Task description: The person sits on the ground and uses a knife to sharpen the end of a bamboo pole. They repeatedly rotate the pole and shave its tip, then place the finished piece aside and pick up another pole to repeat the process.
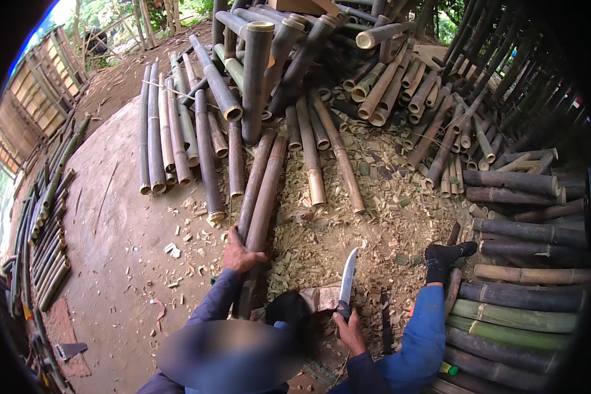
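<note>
My left hand [241,255] is wrapped round a brown bamboo pole [268,197] near its lower part. The pole slants away from me, and a second, darker bamboo pole [254,184] lies close along its left side. In my right hand [352,333] is a large knife [347,279], gripped by its dark handle. Its bright blade points away from me, above wood chips and apart from the pole. The lower end of the held pole is partly hidden behind a blurred dark round shape at the bottom.
Bamboo chips [315,243] cover the ground ahead. Several cut bamboo lengths [177,131] lie at far left, with a large pile [387,85] at the back. Stacked poles [532,289] line the right, beside my dark-socked foot [445,259]. A hand saw [70,350] lies at lower left.
</note>
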The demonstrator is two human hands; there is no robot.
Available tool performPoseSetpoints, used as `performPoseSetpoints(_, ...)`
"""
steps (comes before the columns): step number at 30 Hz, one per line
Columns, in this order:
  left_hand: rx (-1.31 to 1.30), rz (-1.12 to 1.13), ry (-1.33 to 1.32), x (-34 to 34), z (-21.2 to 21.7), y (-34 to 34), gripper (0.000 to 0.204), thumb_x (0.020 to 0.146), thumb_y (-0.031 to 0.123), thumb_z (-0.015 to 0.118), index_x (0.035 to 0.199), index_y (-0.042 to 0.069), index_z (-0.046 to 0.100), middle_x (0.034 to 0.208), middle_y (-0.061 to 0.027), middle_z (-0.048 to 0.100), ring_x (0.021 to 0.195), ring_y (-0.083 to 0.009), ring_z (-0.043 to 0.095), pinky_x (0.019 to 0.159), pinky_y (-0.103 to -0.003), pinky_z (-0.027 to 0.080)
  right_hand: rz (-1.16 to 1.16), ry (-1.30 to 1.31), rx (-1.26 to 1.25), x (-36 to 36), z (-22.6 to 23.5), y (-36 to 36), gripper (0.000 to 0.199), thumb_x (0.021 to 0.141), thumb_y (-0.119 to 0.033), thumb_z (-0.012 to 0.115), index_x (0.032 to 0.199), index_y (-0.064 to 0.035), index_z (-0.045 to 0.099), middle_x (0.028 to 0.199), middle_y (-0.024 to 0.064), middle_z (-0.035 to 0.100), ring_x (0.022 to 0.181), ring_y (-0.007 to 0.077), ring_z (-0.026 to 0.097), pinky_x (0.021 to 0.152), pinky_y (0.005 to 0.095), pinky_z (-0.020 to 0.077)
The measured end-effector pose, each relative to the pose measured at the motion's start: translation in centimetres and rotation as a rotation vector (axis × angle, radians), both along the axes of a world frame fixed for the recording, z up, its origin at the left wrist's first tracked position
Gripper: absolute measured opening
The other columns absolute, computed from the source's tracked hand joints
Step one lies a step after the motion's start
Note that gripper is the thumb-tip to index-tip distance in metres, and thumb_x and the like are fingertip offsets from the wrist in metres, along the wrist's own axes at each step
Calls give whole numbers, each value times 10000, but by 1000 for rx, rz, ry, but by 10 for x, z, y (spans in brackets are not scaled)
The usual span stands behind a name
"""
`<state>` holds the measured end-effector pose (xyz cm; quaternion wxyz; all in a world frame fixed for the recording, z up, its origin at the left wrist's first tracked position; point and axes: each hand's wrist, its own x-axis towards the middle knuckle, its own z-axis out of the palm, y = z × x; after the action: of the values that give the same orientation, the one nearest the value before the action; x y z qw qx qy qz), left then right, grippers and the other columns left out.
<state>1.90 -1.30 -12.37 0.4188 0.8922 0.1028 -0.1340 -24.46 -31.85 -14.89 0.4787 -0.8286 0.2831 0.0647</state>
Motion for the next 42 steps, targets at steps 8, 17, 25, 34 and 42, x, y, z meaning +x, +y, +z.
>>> performPoseSetpoints(8,-43,-152,-191,-27,35,22,1325,540,270,946,1619,145,187,1392,-336,539,1243,-491,585,1088,-504,488,-14,-13,90,-3,-10,-6,554,926,-348,744,1255,67,577,1095,262,679,1024,407,666,916,460,507)
performPoseSetpoints(17,176,-86,-182,137,55,-70,1382,602,380,929,1657,186,56,1407,-272,500,1278,-457,527,1041,-618,447,9,-66,105,-3,-15,-9,555,940,-359,745,1240,74,571,1052,245,685,947,389,676,868,455,526)
performPoseSetpoints(25,344,-273,-722,105,53,-109,903,736,242,853,1516,143,407,1524,-205,401,1445,-433,362,1160,-583,335,-73,-32,380,3,11,-2,315,960,-236,748,1126,-1,621,811,52,668,615,129,645,522,299,540)
performPoseSetpoints(34,-159,506,-383,8,-35,14,352,827,200,819,1044,19,610,1071,-143,634,901,-332,654,830,-458,542,-302,-217,484,-42,155,-19,248,954,-127,723,1127,2,601,778,71,654,595,140,641,535,279,542)
performPoseSetpoints(42,-1335,960,390,165,-77,101,771,946,294,623,1578,51,255,1492,-299,416,1377,-422,474,1135,-565,429,-468,-219,306,-122,220,-46,316,954,-160,719,1196,-18,573,811,84,653,600,167,631,569,313,556)
